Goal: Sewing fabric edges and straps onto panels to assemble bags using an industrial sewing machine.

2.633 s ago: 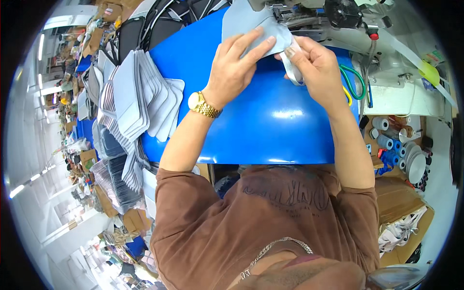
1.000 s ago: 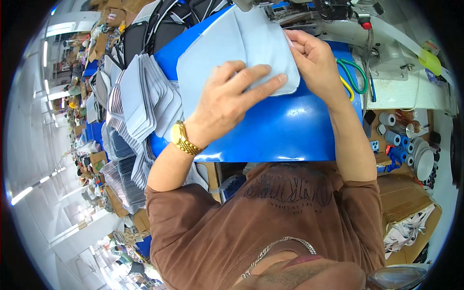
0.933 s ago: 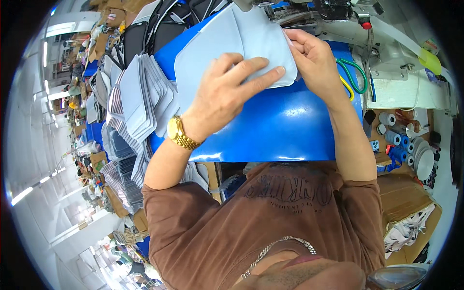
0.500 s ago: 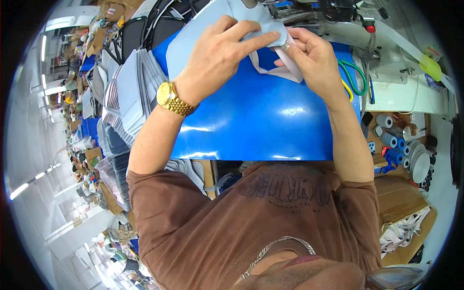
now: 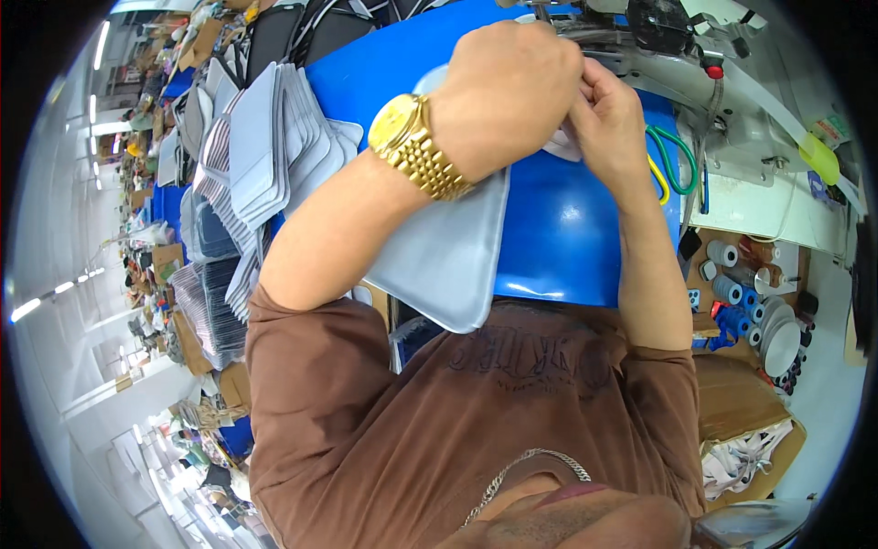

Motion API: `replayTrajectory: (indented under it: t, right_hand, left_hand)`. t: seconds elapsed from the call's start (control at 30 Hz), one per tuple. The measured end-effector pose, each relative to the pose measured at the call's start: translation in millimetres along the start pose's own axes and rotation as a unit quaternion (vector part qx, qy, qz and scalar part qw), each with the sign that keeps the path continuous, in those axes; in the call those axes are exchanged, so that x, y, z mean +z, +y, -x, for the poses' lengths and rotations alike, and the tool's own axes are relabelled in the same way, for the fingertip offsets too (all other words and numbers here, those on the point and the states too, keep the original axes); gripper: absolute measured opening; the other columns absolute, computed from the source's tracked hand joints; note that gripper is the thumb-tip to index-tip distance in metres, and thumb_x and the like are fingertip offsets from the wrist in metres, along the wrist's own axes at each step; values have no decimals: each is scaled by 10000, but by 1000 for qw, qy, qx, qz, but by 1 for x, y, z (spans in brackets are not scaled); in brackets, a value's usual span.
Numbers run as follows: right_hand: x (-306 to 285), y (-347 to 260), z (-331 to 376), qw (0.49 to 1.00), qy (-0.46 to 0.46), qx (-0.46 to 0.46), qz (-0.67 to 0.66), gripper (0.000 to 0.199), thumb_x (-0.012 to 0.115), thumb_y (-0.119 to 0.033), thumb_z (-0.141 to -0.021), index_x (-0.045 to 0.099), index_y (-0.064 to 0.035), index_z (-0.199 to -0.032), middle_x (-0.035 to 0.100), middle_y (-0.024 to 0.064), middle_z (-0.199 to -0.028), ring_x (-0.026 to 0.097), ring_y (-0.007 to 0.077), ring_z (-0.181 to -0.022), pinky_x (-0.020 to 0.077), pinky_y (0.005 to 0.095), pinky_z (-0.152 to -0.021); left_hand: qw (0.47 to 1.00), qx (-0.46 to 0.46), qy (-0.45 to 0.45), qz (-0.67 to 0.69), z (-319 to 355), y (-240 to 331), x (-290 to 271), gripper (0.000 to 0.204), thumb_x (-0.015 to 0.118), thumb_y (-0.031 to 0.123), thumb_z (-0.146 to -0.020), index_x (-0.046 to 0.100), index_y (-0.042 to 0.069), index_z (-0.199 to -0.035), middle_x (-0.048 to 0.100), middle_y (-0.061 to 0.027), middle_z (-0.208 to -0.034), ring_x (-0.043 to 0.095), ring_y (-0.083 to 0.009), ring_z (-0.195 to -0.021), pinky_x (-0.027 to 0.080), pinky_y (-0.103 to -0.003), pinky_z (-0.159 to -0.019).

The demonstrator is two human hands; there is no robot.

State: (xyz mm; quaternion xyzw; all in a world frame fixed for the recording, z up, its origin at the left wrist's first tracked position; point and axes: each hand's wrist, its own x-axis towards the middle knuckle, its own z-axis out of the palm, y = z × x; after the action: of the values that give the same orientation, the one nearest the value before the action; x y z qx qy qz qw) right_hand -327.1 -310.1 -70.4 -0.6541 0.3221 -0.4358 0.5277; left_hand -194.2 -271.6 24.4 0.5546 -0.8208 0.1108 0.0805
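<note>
My left hand (image 5: 512, 87), with a gold watch (image 5: 412, 137) at the wrist, is closed and bent over a pale grey-blue fabric panel (image 5: 448, 261). Its fingertips are hidden behind the back of the hand. From under that hand the panel slants down across the blue table top (image 5: 567, 229), its rounded corner hanging past the front edge. My right hand (image 5: 608, 119) is pinched against the left one, beside a pale pinkish strap (image 5: 562, 145) that shows only in part. Both hands are just in front of a sewing machine (image 5: 594, 32).
A stack of similar grey panels (image 5: 265, 146) stands at the left, with black bags (image 5: 274, 41) behind. Green-handled scissors (image 5: 675, 156) lie to the right. Thread spools (image 5: 727, 288) and a cardboard box (image 5: 750, 384) of pale straps are lower right.
The panel has swung round from the far side toward me, its corner now over the front edge. My left hand has moved right, turned over and closed against my right hand.
</note>
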Motion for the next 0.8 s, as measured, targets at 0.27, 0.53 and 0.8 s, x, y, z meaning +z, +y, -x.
replayTrajectory:
  t: [0.27, 0.53, 0.8]
  right_hand:
    - [-6, 15, -1, 956, -72, 81, -273, 339, 545, -57, -960, 562, 41, -1284, 706, 82, -1035, 644, 75, -880, 509, 216, -766]
    - [-9, 20, 0, 966, -85, 97, -224, 347, 534, -118, -993, 549, 34, -1305, 703, 57, -984, 638, 55, -825, 510, 203, -716]
    - [-10, 16, -5, 972, -86, 54, -210, 339, 530, -181, -1017, 574, 24, -1283, 686, 28, -967, 605, 32, -815, 492, 193, -698]
  left_hand:
    - [967, -24, 104, 232, 84, 39, 23, 723, 735, 485, -796, 537, 83, -1363, 510, -191, -1379, 414, -395, -1346, 332, -502, -1097]
    - [983, 55, 77, 157, 164, 99, 56, 477, 689, 272, -810, 633, 153, -1268, 552, -56, -1329, 534, -263, -1098, 418, -421, -918]
    - [978, 113, 19, 175, 134, 66, -8, 468, 645, 109, -734, 684, 136, -1200, 605, -35, -1169, 520, -213, -898, 454, -323, -799]
